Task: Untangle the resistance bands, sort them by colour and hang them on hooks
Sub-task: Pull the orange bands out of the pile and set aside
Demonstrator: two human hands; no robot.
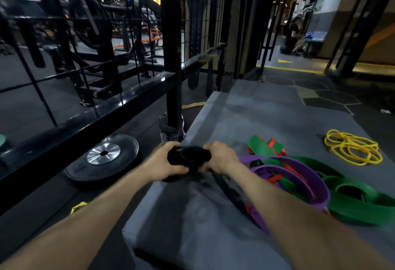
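Both hands hold a bunched black resistance band (189,156) over the left edge of a grey mat (267,118). My left hand (165,161) grips its left side and my right hand (221,157) grips its right side. A black strand trails from the bundle back under my right forearm. To the right lies a tangle of purple bands (299,175), wide green bands (363,201) and thin orange-red bands (275,145). A loose coil of thin yellow band (352,147) lies apart at the far right of the mat.
A black weight plate (102,158) lies on the floor left of the mat. A black steel rack post (173,56) and rail stand just beyond my hands. A small yellow object (78,206) lies on the floor. A person crouches far back right (294,36).
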